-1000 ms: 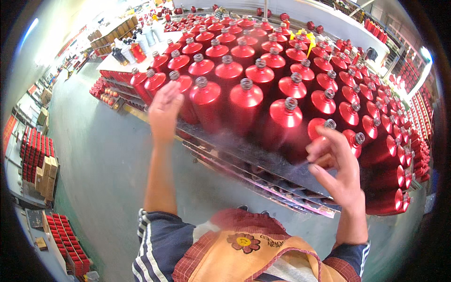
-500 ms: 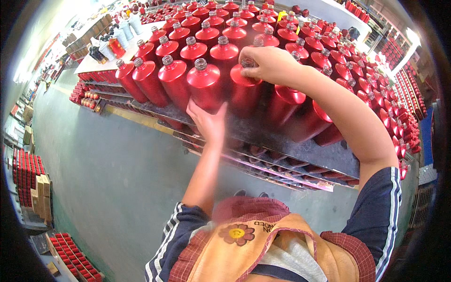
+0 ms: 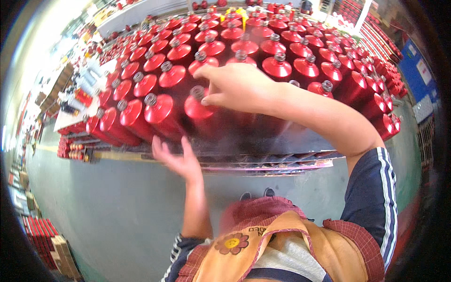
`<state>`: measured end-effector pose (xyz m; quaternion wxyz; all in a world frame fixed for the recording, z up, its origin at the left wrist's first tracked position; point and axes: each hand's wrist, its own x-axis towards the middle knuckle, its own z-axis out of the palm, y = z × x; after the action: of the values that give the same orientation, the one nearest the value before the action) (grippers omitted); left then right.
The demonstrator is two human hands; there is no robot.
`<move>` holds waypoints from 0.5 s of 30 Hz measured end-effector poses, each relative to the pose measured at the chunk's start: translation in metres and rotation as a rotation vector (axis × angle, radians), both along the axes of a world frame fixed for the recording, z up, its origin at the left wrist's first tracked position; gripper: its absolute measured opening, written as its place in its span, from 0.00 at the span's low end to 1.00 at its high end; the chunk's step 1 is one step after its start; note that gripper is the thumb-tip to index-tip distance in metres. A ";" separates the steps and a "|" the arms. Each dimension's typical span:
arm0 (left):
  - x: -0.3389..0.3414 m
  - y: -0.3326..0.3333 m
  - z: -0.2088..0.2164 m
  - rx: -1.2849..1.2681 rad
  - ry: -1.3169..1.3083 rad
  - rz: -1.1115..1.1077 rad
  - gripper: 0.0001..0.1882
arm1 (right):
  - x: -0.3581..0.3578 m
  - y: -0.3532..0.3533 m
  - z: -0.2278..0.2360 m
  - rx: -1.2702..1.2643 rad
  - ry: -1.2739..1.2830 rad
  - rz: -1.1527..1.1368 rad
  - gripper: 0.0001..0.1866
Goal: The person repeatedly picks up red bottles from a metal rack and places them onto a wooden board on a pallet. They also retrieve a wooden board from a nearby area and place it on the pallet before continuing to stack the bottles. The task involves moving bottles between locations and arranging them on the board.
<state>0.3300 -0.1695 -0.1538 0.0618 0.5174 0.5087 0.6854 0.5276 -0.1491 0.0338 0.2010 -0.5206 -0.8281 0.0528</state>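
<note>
Many glossy red bottles with clear, uncapped screw necks stand upright in close rows on a dark tabletop. My right hand [image 3: 237, 87] reaches over the front row, its thumb and forefinger apart beside the neck of a front-row bottle [image 3: 199, 109]. Part of that neck shows just left of the thumb; the other fingers are curled and partly hidden. Lower down, my left hand [image 3: 177, 160] is palm up with its fingers spread. It lies at the table's front edge, just below the base of the neighbouring front-row bottle [image 3: 159, 109], and holds nothing.
The dark table [image 3: 225, 143] has shelves under its front edge. At the left, a pale table [image 3: 66, 120] bears white and dark bottles. Red stacked goods and cardboard [image 3: 61, 249] stand on the green-grey floor [image 3: 108, 202]. A blue panel [image 3: 418, 66] is at the far right.
The view has swung, shifting the bottles leftward in the picture. My left fingers have come away from a bottle's lower side and spread. My right fingers have loosened around a bottle's neck.
</note>
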 end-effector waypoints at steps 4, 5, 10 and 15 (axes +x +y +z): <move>0.027 -0.030 0.054 0.149 0.104 -0.432 0.19 | 0.089 -0.051 0.016 0.297 0.506 -0.043 0.23; 0.031 -0.026 0.070 0.070 0.175 -0.515 0.20 | 0.112 -0.064 0.018 0.212 0.508 -0.169 0.23; 0.077 0.013 0.119 -0.005 0.678 -0.689 0.30 | 0.184 -0.105 -0.013 0.295 0.155 -0.501 0.22; 0.107 0.023 0.137 -0.294 0.654 -0.704 0.19 | 0.204 -0.094 -0.067 0.010 0.631 -0.382 0.19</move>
<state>0.4370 -0.1469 -0.0171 0.1992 0.8310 0.3873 0.3460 0.7314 -0.2435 -0.0331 0.4553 -0.6229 -0.6135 0.1684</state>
